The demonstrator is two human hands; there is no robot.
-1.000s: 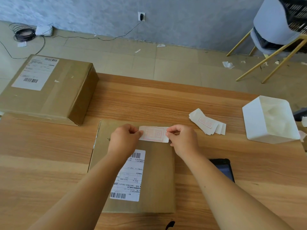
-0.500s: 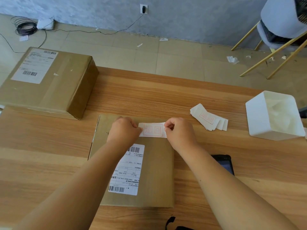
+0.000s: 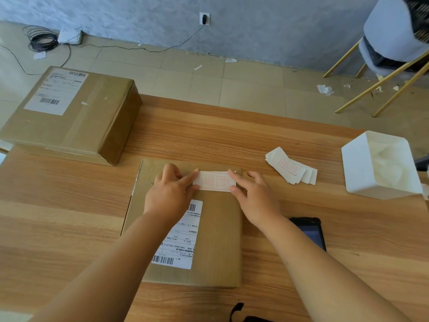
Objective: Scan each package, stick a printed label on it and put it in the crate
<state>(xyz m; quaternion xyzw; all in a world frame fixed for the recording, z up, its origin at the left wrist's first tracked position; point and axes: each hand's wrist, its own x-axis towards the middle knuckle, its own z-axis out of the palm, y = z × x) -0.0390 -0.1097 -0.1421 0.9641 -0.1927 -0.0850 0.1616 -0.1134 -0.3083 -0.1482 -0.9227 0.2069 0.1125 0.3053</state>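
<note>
Two flat hands: your left hand (image 3: 170, 194) and right hand (image 3: 255, 196) press the label (image 3: 214, 181) onto the small box (image 3: 218, 240). Spare labels (image 3: 291, 169), a white tub (image 3: 357, 168) and a phone (image 3: 311, 233) lie nearby on the wooden tabletop (image 3: 58, 217). Grey wall (image 3: 278, 26) behind.

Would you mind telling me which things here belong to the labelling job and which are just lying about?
Job: flat package; red-printed label, pressed down by left hand and right hand; spare labels; bigger box; dark handheld device, probably the scanner.
Lying about: white tub; chair; coiled cable; floor scraps.
</note>
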